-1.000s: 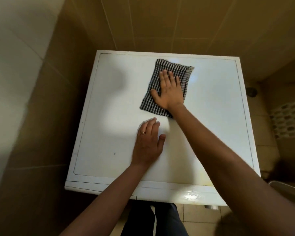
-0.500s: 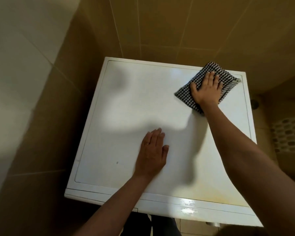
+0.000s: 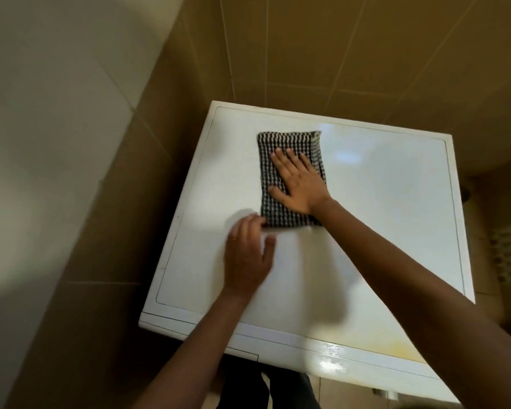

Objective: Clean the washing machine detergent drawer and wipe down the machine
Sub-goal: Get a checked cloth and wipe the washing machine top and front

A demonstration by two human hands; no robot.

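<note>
Head view.

A: Where is the cloth (image 3: 288, 143) at this moment?

B: It lies flat on the white top of the washing machine (image 3: 381, 216), in the far half and a little left of the middle. It is a folded cloth with small black and white checks, and its long side runs away from the person.

A: And the right hand (image 3: 300, 184)?

B: It presses on the cloth with the palm down. The fingers are straight, a little spread, and point to the far wall. They are not curled round anything. The far part of the cloth and its left edge show beside the hand.

A: What is the left hand (image 3: 247, 258) doing?

B: It rests on the bare top, nearer to the person, palm down, and holds nothing. The fingers are stretched and close together. It has a ring (image 3: 234, 238) on one finger. The hand is blurred. Its fingertips are just beside the near left corner of the cloth, but I cannot tell if they touch it.

A: Is there something else around?

B: Brown wall tiles (image 3: 307, 54) stand behind the machine and on its left. Near the front right of the top there is a yellowish mark (image 3: 396, 346). Below the front edge I see dark trousers (image 3: 289, 388).
</note>
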